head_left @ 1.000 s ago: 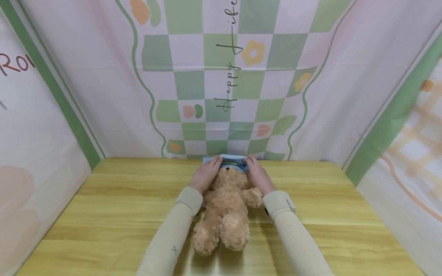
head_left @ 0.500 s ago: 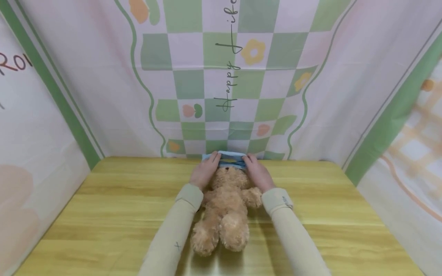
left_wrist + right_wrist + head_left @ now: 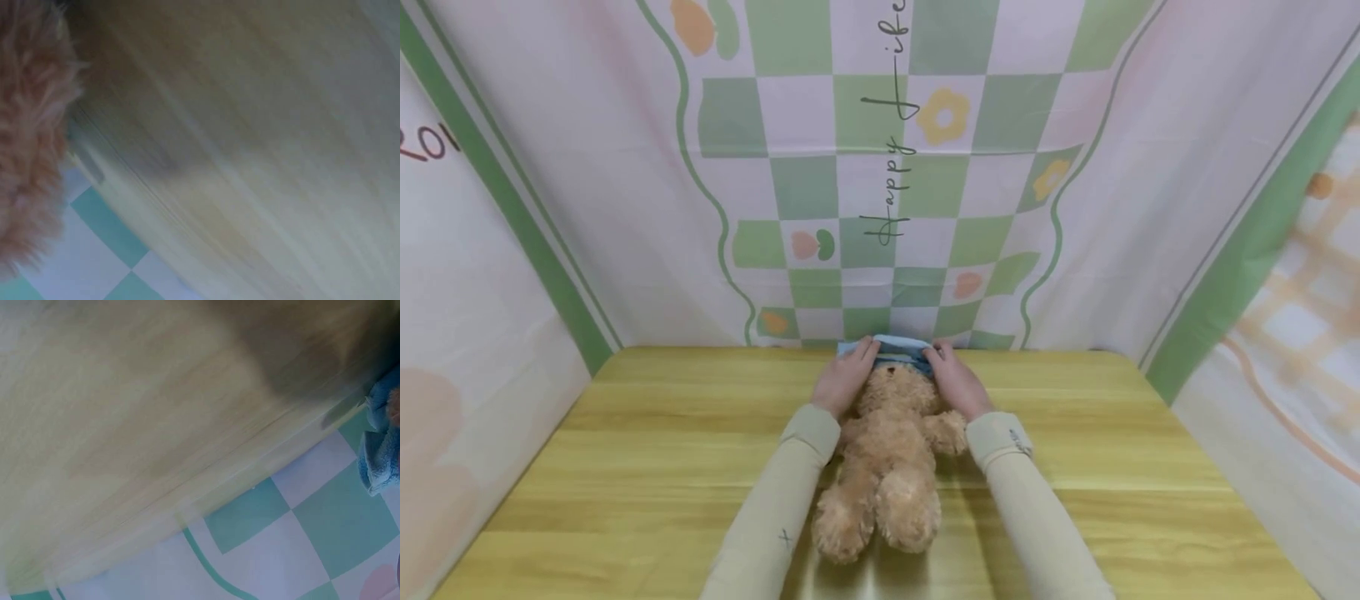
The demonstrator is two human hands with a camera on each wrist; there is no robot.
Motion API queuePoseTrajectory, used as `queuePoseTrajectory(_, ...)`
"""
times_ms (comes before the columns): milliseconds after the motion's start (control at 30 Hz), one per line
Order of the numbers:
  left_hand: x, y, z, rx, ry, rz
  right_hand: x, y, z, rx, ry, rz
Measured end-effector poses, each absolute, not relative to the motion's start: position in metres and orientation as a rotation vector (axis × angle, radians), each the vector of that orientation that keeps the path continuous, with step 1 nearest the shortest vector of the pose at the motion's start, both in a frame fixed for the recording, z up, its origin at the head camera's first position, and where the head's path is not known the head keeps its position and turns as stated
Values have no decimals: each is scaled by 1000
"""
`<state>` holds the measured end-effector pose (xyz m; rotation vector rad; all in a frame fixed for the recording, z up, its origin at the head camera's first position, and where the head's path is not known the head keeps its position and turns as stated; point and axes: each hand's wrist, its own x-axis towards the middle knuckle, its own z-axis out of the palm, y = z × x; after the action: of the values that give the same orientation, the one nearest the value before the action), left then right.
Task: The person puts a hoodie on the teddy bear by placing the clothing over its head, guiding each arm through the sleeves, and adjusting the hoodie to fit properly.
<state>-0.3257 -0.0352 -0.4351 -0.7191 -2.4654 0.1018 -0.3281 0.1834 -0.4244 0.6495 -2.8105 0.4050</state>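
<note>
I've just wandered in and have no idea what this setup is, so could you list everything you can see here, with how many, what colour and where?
plush bear: one, light brown, lying on the table, head toward the back
blue cloth: one, blue, at the top of the bear's head
table: one, yellowish wood grain, under the bear
back hanging: one, white with green checks, behind the table
left hanging: one, mostly white with pale pink print, left of the table
right hanging: one, white with orange check, right of the table
sleeves: two, cream, on the arms either side of the bear
left hand: one, bare, holding the cloth's left side
right hand: one, bare, holding the cloth's right side
</note>
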Motion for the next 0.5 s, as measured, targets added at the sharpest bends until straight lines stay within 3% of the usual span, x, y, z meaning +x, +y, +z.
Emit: queuePoseTrajectory(500,-322,-40,-443,-740,-2613,26,-331,182,-433,726,-2923,557)
